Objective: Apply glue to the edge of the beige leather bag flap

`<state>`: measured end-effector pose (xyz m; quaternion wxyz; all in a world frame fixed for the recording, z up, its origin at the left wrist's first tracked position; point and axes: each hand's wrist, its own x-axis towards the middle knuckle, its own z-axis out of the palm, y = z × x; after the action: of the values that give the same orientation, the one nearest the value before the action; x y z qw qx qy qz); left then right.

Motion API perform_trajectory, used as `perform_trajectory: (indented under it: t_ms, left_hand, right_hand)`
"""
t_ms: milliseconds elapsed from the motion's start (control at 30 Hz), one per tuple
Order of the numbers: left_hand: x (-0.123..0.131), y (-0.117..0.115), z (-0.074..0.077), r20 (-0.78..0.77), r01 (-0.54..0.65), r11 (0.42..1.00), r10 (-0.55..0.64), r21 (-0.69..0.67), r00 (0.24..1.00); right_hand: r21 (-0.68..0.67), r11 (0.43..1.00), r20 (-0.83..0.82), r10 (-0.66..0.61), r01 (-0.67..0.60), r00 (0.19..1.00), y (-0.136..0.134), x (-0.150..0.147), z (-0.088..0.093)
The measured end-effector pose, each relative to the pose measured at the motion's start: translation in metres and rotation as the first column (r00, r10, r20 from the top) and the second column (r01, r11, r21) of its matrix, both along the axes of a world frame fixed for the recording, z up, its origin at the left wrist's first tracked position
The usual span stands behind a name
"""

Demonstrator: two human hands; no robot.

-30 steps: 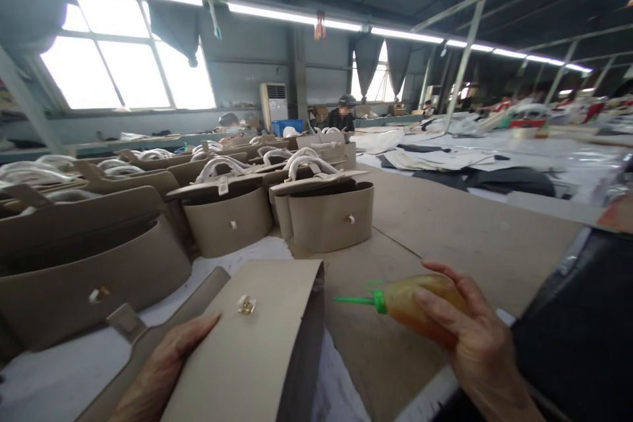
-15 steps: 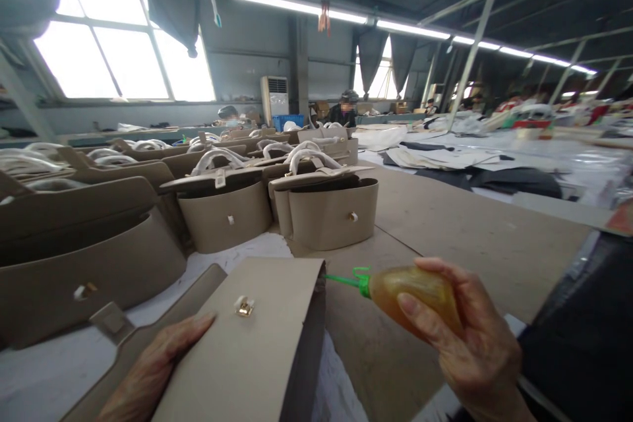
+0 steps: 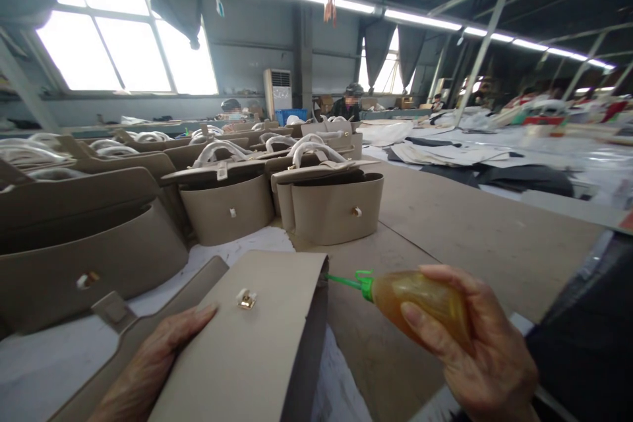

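The right hand [image 3: 475, 349] is wrapping its grip around a soft amber glue bottle [image 3: 420, 300], likely light and squeezable, its green nozzle [image 3: 346, 281] touching the bag panel [image 3: 257, 343]; the left hand [image 3: 158, 362] is pressing flat on that stiff panel, best held by its edges, over the desk [image 3: 445, 224]

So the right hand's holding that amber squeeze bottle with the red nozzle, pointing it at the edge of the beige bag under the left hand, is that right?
Not quite: the nozzle is green, not red, as the head view shows. The right hand does hold the amber squeeze bottle, its nozzle pointing at the edge of the beige bag under the left hand.
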<state>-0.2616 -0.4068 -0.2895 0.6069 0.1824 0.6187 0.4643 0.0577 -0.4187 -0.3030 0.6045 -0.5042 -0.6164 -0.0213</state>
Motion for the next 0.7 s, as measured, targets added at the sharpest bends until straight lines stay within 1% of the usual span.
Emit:
perform_trajectory:
  t_ms: [133, 200, 300, 367, 433, 567, 700]
  left_hand:
    - [0.017, 0.004, 0.014, 0.018, -0.009, 1.000, 0.009, 0.017, 1.000]
    - [0.021, 0.004, 0.016, 0.029, 0.002, 1.000, -0.002, 0.008, 1.000]
    - [0.013, 0.001, 0.008, 0.037, 0.052, 0.998, -0.052, -0.023, 0.998]
    - [0.004, -0.001, -0.001, 0.033, 0.111, 0.993, -0.110, -0.041, 0.993]
    - [-0.005, -0.003, -0.008, 0.029, 0.140, 0.989, -0.139, -0.055, 0.990]
    - [-0.010, -0.003, -0.012, 0.032, 0.116, 0.993, -0.115, -0.031, 0.993]
    - [-0.007, -0.003, -0.011, 0.023, 0.068, 0.997, -0.067, -0.048, 0.997]
  right_hand:
    - [-0.007, 1.000, 0.030, 0.012, -0.012, 0.999, -0.003, -0.001, -0.001]
    - [-0.001, 1.000, 0.053, 0.015, -0.015, 0.998, -0.002, 0.000, -0.002]
    - [0.020, 1.000, 0.080, 0.008, -0.010, 0.997, 0.001, 0.002, -0.001]
    - [0.055, 0.998, 0.120, 0.010, -0.016, 0.993, 0.005, 0.005, 0.000]
    - [0.100, 0.995, 0.163, 0.009, -0.026, 0.987, 0.009, 0.006, 0.002]
    - [0.154, 0.987, 0.209, 0.004, -0.037, 0.978, 0.012, 0.005, 0.004]
    - [0.142, 0.988, 0.246, 0.031, -0.068, 0.969, 0.008, 0.006, 0.003]
